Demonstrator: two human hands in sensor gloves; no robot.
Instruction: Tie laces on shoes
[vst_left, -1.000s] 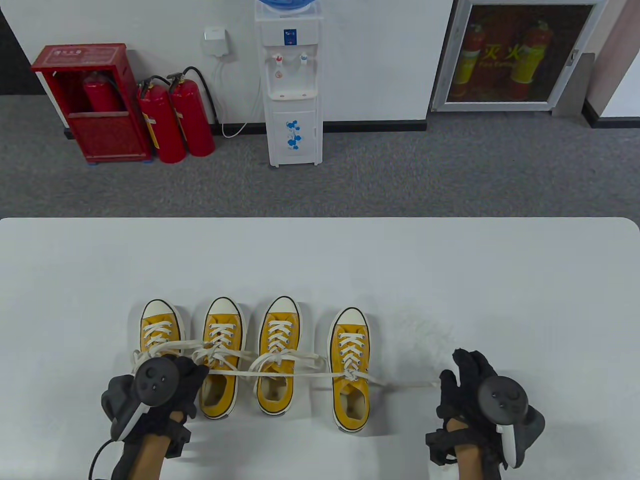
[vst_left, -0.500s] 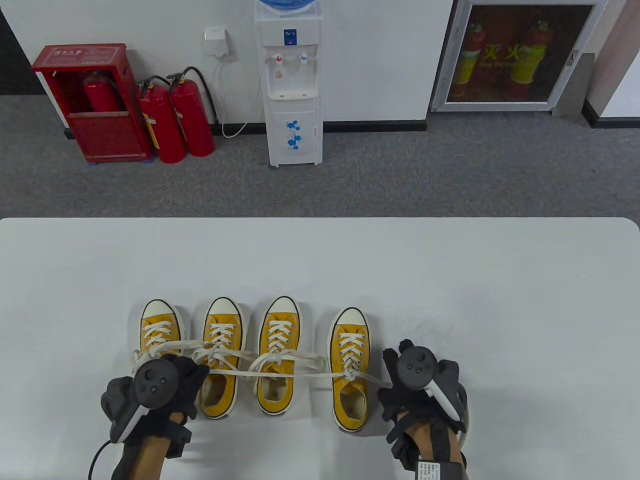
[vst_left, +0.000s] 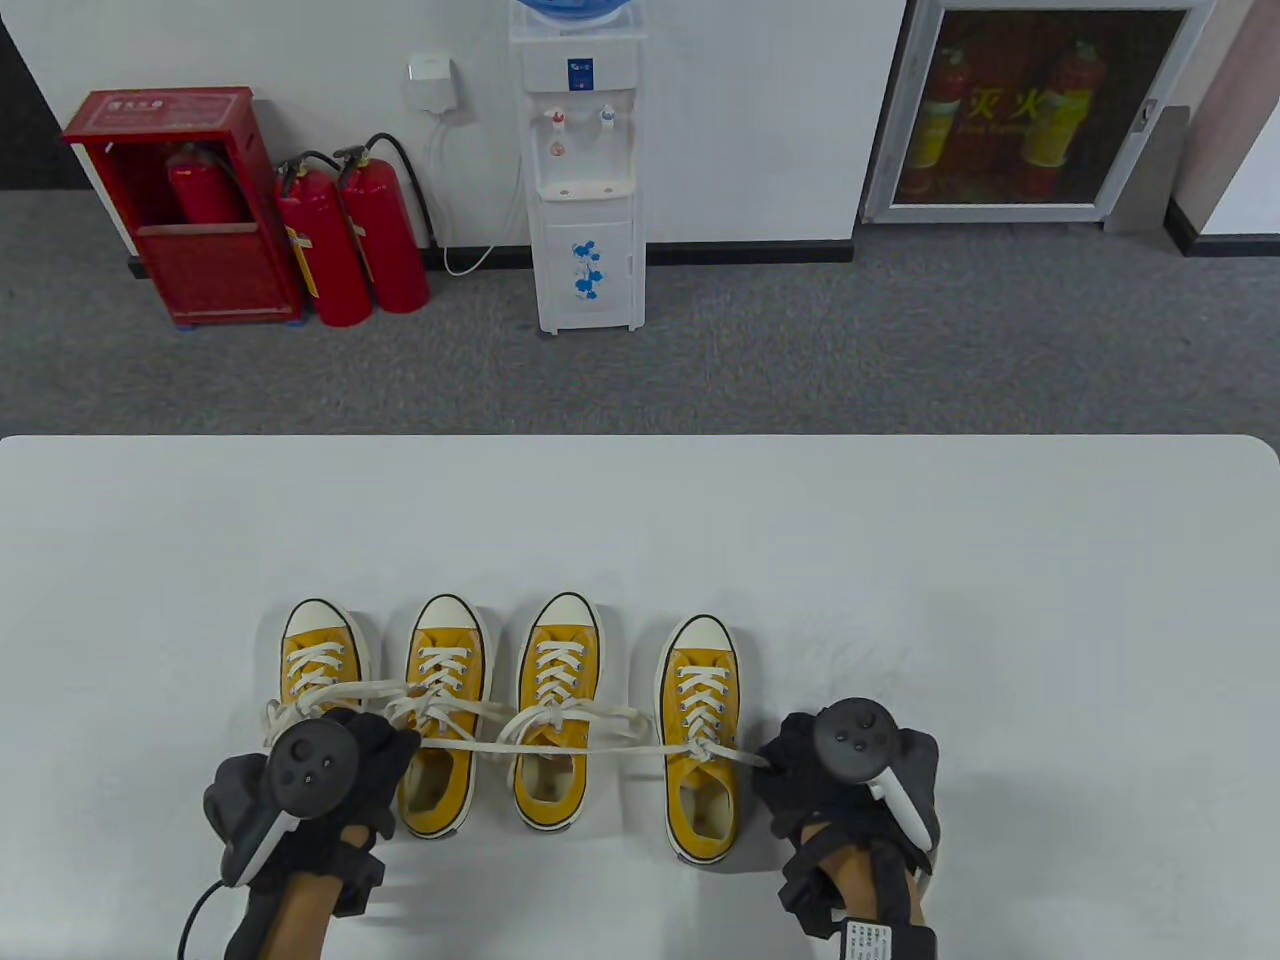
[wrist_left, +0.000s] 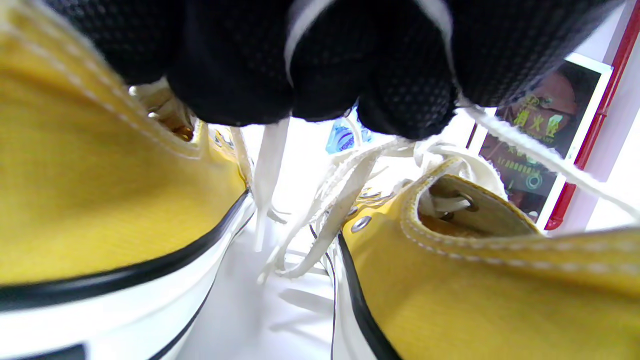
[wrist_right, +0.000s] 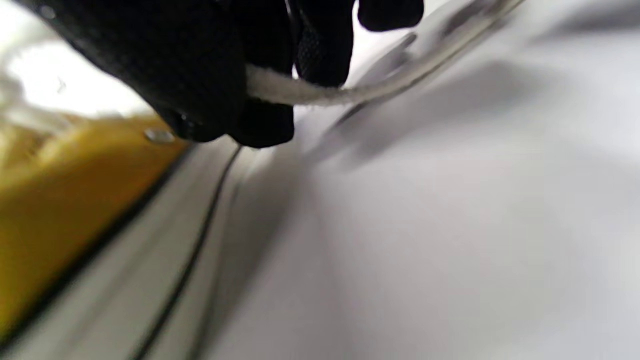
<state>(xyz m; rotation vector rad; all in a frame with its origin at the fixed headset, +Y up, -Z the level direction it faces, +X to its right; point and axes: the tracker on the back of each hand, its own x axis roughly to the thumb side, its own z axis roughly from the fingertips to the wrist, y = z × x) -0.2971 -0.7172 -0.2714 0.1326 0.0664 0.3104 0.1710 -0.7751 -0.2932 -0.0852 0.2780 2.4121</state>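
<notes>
We see four yellow canvas shoes (vst_left: 700, 735) in a row near the front of the white table (vst_left: 640, 520). Both hands pinch the white flat laces (vst_left: 640, 745): left hand (vst_left: 320, 775) by the leftmost shoe, right hand (vst_left: 850, 775) beside the rightmost. We should pull evenly w/ both, so the knot sits tight.

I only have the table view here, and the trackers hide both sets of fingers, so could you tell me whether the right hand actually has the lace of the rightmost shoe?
Observer: Yes. In the right wrist view the right hand pinches the white lace beside the rightmost shoe.
Operator: Thank you. And is the left hand holding anything?
Observer: In the left wrist view, the left hand's fingers are curled with white lace strands running between them.
Operator: Where is that hand?
Observer: Above the gap between the two leftmost shoes.
</notes>
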